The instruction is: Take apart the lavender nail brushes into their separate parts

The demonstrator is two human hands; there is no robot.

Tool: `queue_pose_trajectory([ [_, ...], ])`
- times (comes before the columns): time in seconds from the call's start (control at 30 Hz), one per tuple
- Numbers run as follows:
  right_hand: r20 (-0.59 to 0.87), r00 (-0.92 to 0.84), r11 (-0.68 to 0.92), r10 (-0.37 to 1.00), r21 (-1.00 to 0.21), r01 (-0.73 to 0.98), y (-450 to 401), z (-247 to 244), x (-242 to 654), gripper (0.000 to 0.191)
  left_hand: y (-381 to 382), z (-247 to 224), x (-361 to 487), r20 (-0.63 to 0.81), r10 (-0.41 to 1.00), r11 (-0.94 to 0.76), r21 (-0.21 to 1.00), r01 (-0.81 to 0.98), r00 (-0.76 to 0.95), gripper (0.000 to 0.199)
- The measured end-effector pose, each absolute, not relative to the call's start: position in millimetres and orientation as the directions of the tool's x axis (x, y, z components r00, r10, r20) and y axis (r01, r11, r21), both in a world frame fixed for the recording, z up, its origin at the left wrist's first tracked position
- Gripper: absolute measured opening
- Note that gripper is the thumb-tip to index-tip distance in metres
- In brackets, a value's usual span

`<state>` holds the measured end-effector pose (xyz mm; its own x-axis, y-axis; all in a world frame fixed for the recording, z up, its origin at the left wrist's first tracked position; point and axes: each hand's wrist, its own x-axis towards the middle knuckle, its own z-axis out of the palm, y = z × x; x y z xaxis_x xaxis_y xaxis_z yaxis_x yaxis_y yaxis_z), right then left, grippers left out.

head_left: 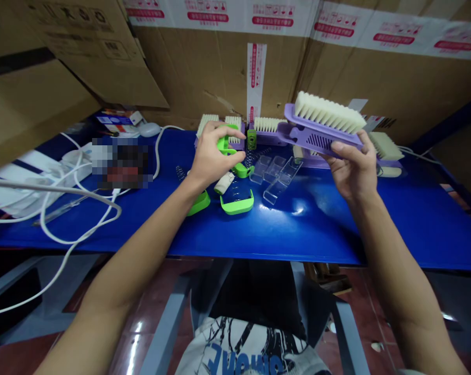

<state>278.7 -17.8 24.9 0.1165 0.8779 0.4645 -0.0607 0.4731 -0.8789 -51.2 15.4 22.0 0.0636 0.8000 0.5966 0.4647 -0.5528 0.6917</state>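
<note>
My right hand is wrapped round the end of a purple brush, lifted above the table with its cream bristles facing up. Between the thumb and fingers of my left hand is a bright green plastic part. Just below that hand lie a green U-shaped piece, a cream roller and dark coil springs. Several clear plastic pieces rest between my hands. Behind them stand more purple brushes, bristles up.
White cables and a power strip cover the left of the blue table. Large cardboard boxes wall off the back. A small box and a white computer mouse sit at the back left.
</note>
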Motion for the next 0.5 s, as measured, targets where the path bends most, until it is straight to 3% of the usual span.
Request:
queue_pose_trajectory([
  [0.2,0.525,-0.001,0.523,0.851,-0.848,0.083,-20.9,27.1,274.4,0.077,19.7,28.5,-60.4,0.57,0.819,-0.552,0.748,0.369,0.072,0.042],
  [0.4,0.511,-0.213,0.549,0.833,-0.811,0.203,-26.1,26.9,281.0,0.082,27.8,24.5,-60.8,0.587,0.801,-0.532,0.789,0.307,-0.118,0.021],
  [0.5,0.505,-0.229,0.551,0.832,-0.799,0.239,-26.9,33.4,296.7,0.076,27.9,24.3,-60.8,0.592,0.795,-0.542,0.791,0.285,-0.13,0.015],
])
